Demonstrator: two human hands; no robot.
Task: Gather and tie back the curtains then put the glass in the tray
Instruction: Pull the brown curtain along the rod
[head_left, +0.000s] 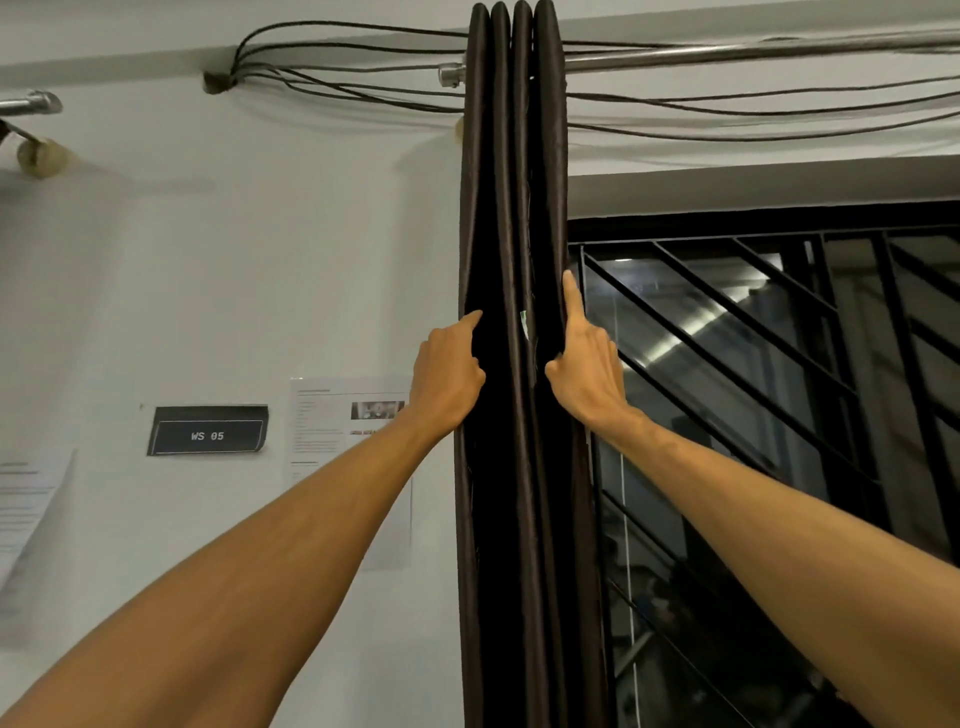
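Okay, I've got the curtain (511, 208) dead centre, bunched into four tall rounded folds and squeezed between my two grips; left grip (447, 374) is on its left edge, right grip (587, 364) on its right edge, both about level. The fabric is dark brown with a soft satin sheen, hanging straight down from the shiny metal rod (727, 54) up top; a black barred window grille (753, 332) is just to its right, a pale wall (260, 260) with a "WS 05" sign (208, 435) to the left. Left grip is clamped, fingers dug into the outer fold; right grip pinches the right fold, thumb in front, index finger straight up along the edge; both bare forearms (311, 545) reach upward, converging on the curtain.
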